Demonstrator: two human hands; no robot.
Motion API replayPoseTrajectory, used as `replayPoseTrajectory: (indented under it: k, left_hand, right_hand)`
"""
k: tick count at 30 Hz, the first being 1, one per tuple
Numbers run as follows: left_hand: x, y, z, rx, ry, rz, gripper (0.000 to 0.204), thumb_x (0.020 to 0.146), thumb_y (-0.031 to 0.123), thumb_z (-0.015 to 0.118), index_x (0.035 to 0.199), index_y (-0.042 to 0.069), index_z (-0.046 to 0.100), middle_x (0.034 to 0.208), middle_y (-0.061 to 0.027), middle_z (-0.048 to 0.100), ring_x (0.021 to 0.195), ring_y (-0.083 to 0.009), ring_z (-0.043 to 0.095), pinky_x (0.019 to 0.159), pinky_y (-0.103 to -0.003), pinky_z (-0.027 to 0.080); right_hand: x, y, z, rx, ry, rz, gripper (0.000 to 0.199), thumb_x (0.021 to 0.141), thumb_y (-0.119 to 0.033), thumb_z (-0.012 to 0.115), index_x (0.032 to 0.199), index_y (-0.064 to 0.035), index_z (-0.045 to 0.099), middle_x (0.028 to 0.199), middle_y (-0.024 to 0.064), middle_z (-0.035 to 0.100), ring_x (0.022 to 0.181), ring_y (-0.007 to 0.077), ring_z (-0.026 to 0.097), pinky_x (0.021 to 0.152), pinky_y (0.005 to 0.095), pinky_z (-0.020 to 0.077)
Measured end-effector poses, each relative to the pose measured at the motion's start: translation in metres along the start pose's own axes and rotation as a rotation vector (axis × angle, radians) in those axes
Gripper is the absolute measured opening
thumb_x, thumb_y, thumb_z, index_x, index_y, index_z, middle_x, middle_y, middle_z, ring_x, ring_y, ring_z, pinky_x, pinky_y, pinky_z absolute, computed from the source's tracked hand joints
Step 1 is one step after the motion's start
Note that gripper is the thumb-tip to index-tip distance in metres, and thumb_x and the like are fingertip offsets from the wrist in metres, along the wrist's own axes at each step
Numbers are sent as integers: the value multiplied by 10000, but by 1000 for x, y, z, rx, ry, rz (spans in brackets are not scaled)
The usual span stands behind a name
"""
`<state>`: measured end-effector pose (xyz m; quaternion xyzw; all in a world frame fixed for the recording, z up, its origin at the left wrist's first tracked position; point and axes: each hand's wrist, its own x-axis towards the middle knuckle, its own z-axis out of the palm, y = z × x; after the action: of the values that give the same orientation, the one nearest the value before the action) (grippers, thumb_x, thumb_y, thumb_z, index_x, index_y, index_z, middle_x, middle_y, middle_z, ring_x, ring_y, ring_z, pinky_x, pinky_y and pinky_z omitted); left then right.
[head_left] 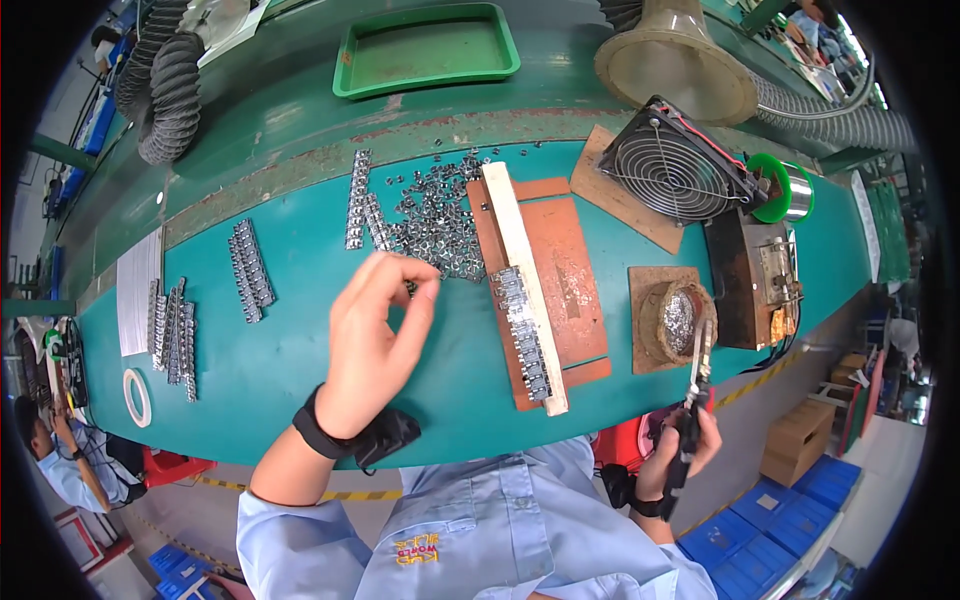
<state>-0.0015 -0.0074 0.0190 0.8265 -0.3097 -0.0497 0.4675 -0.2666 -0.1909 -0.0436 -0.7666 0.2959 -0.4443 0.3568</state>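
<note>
My left hand [372, 322], a black band on its wrist, is raised over the green mat at the near edge of a pile of small metal parts [435, 215]. Its thumb and forefinger come together in a pinch; whatever lies between them is too small to make out. Right of it, a row of small circuit boards [520, 335] with metal parts lies along a pale wooden bar [517, 235] on a brown board [562, 270]. My right hand [690, 455] grips the black handle of a soldering iron [690, 415]. The iron's metal tip reaches up beside a round, crusted pot [675, 320].
Strips of boards [250, 270] lie at left, near a tape roll [137, 398]. A fan [680, 165], a green solder spool [785, 190] and a dark metal box [745, 280] stand at right. Behind are a green tray [425, 50] and a funnel-shaped duct [677, 65]. Another person [80, 465] sits far left.
</note>
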Motion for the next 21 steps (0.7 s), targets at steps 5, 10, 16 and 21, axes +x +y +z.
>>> replayPoseTrajectory:
  k: [5,10,16,21]
  left_hand:
    - [1,-18,-9,247,17,127,148,695,1,613,821,44,546,791,-77,494,726,-226,505,636,-302,381]
    - [0,-20,-7,355,-63,140,158,667,17,636,791,54,545,813,-71,481,793,-245,481,692,-330,356]
    - [3,-23,4,315,-109,163,157,671,21,642,787,58,543,816,-66,492,822,-245,479,722,-317,348]
    - [5,-18,2,379,-61,236,125,691,-2,614,773,32,527,765,-77,518,738,-253,496,706,-318,353]
  right_hand:
    - [1,-9,0,56,-40,175,383,753,-75,599,1078,-43,398,963,117,449,779,169,502,724,279,422]
    - [14,-32,24,175,-181,160,371,757,-43,553,1092,-35,394,956,76,460,789,132,470,724,265,403]
    - [16,-36,49,339,-312,168,407,701,-42,671,1017,-41,415,935,128,475,766,191,505,713,300,414]
    - [22,-22,57,321,-413,-155,439,700,-77,674,1049,-41,408,886,130,512,814,223,514,775,334,397]
